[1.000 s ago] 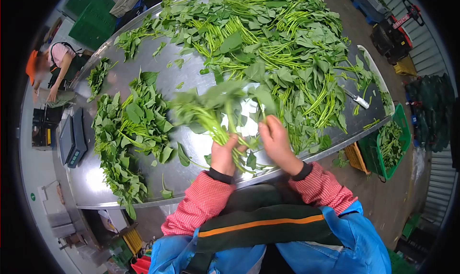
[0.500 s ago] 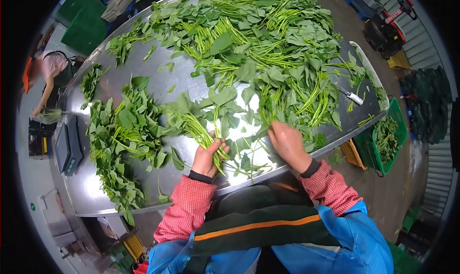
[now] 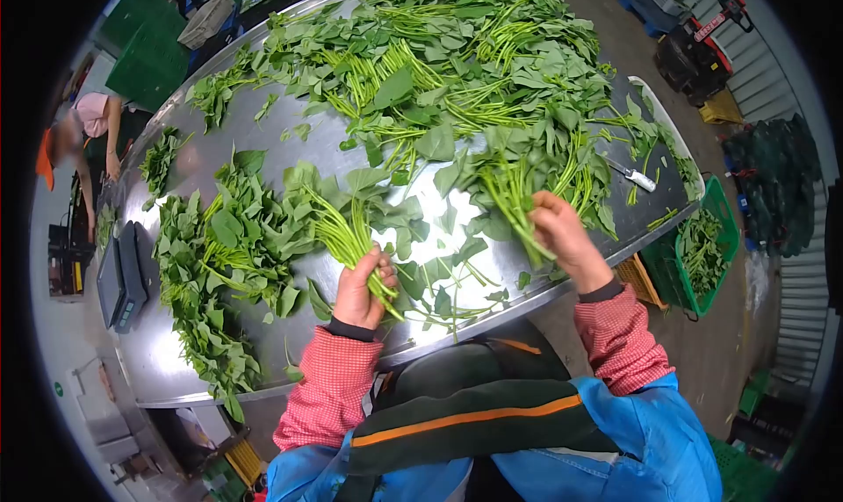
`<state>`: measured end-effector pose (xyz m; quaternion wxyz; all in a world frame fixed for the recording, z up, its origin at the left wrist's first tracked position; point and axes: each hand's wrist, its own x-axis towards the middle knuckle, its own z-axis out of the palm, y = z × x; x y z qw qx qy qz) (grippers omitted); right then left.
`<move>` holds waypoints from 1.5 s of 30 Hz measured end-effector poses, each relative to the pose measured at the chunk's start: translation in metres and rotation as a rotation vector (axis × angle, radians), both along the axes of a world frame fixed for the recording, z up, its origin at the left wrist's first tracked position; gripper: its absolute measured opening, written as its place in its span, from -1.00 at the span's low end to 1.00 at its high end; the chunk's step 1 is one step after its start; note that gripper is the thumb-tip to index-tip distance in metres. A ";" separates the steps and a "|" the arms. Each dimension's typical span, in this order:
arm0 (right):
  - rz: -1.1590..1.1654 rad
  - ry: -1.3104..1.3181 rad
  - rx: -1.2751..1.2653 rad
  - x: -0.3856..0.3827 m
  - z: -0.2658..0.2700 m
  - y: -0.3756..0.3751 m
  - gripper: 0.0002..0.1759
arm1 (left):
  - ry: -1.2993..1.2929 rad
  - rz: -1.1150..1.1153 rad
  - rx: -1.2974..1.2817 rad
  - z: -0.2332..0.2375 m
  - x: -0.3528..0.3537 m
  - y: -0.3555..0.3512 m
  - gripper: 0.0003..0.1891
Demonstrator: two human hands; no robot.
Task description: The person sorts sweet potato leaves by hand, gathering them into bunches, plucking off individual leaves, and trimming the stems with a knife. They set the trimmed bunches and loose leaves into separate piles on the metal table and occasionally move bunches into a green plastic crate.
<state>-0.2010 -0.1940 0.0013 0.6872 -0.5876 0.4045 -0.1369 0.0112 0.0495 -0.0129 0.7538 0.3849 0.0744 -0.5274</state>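
**Leafy greens on metal table: one bunch at each hand**

The metal table point(image 3: 327, 142) has a smooth, reflective top. A large pile of greens point(image 3: 465, 67) covers its far and right parts; a smaller heap point(image 3: 224, 265) lies at left, near a scale point(image 3: 120, 282). Beyond the left edge, a co-worker point(image 3: 92, 115) in an orange cap leans forward. At right are a concrete floor, a corrugated wall and a red-and-black pallet truck point(image 3: 694, 58).

The left bunch point(image 3: 344, 231) is in the left hand point(image 3: 358, 293), fingers wrapped around the lower stems and pressed together. Its long axis slants: leaves away and to the left, stem ends toward the wearer and to the right.

The right bunch point(image 3: 509, 195) is at the right hand point(image 3: 564, 230), bent fingertips pinching the stems; motion blur hides the thumb's exact contact. Leaves point away and leftward, stem ends toward the near edge.

Loose sprigs point(image 3: 452, 302) lie between the hands, beside the near edge. Bare metal shows between heap and pile. A white-handled tool point(image 3: 641, 180) rests near the right edge; a green crate point(image 3: 665, 263) of greens stands outside it.
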 end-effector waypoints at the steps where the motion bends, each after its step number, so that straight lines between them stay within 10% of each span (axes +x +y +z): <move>1: 0.034 -0.004 0.034 0.006 0.003 0.010 -0.92 | -0.056 -0.004 -0.001 0.003 -0.006 -0.005 -0.81; 18: 0.121 -0.147 -0.078 0.053 -0.011 0.088 -0.89 | -0.170 -0.164 0.083 -0.008 -0.074 -0.044 -0.72; 22: 0.295 0.099 -0.349 0.057 0.002 0.092 -0.89 | -0.185 -0.154 0.060 -0.024 -0.076 -0.039 -0.69; 30: 0.583 -0.434 -0.950 0.039 0.003 0.111 -0.73 | -0.089 -0.073 0.122 -0.033 -0.051 -0.025 -0.86; 35: 0.052 -0.121 -0.034 0.035 -0.018 0.096 -0.75 | -0.085 -0.134 0.142 -0.021 -0.044 -0.016 -0.83; 40: 0.228 -0.006 0.220 0.061 -0.037 0.093 -0.78 | -0.171 -0.095 0.107 -0.034 -0.067 -0.020 -0.77; 45: 0.383 0.102 -0.698 0.053 -0.005 0.106 -0.81 | -0.112 -0.026 0.172 -0.034 -0.059 -0.022 -0.79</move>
